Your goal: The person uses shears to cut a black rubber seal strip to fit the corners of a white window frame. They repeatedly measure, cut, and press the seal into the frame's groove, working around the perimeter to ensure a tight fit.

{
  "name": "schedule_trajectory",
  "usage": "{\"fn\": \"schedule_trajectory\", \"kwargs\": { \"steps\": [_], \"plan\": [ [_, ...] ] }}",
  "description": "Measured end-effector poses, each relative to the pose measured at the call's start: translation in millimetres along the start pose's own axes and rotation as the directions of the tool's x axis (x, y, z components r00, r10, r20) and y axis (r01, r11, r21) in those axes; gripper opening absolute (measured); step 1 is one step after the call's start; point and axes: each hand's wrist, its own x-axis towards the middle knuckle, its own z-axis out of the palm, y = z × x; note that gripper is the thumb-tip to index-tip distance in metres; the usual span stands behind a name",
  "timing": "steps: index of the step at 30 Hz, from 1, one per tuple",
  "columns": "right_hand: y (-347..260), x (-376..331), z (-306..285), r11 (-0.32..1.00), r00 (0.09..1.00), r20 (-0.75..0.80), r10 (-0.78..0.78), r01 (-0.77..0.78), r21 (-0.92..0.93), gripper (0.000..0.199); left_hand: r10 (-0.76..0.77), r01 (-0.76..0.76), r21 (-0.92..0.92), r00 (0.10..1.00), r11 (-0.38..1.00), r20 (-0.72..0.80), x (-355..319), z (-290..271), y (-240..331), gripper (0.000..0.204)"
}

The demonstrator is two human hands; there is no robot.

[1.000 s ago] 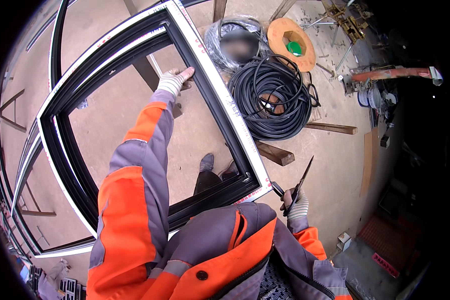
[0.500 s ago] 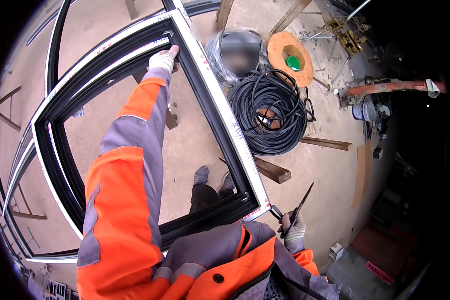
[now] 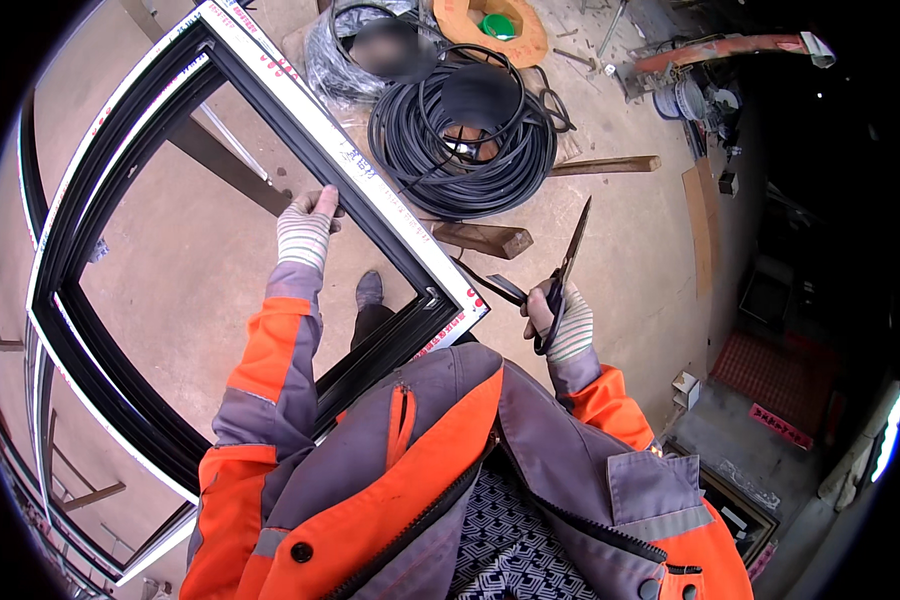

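Window frame [image 3: 345, 160] sits left of the black cord coil [image 3: 515, 165]. My left hand [image 3: 305, 230] is half-curled at its inner edge, grip unclear; my right [image 3: 570, 320] is closed round scissors [image 3: 573, 245], nearer me than the coil. Reads as edge handling; next move calls for blades clear.

Flat, fairly bright light lies over the smooth tan floor [image 3: 630, 230] before me, with soft, faint shadows; I can't tell its main source. Past the floor's right edge everything sinks toward black, leaving the dark red, grid-patterned sheet [image 3: 780, 375] dim, though a narrow white strip of glare [image 3: 888, 435] burns out beyond that edge. The rectangular white-faced, black-lined frame [image 3: 355, 165] gleams palely. Outlines bend near the floor's left edge. The black-bladed scissors [image 3: 576, 243] look crisp, while a round smudge blurs the thick black cable coil [image 3: 400, 150].
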Motion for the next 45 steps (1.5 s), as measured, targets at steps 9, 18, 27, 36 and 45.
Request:
{"fn": "schedule_trajectory", "kwargs": {
  "steps": [9,18,27,36,45],
  "plan": [
    [-13.7,-8.3,-6.9,0.970,0.961,0.169,-0.218,0.194,0.148,0.024,0.450,-0.514,0.229,0.849,0.827,0.278,-207.7,51.8,35.5,0.015],
    [-11.8,-27.5,-27.4,0.923,0.884,0.300,-0.359,0.288,0.257,0.021,0.615,-0.649,0.064,0.744,0.758,0.261,-267.1,116.2,42.6,0.011],
    [-6.0,-34.3,-84.0,0.907,0.813,0.410,-0.414,0.330,0.262,0.024,0.410,-0.464,0.042,0.819,0.885,0.401,-310.4,123.1,56.2,0.027],
    [-28.5,-40.8,-121.6,0.882,0.758,0.459,-0.463,0.343,0.324,0.027,0.320,-0.587,0.256,0.698,0.768,0.641,-326.4,129.3,100.6,0.025],
    [-22.9,-50.4,-115.5,0.911,0.766,0.493,-0.412,0.346,0.223,0.019,0.245,-0.677,0.317,0.599,0.664,0.763,-324.0,123.5,123.4,0.019]
  ]
}}
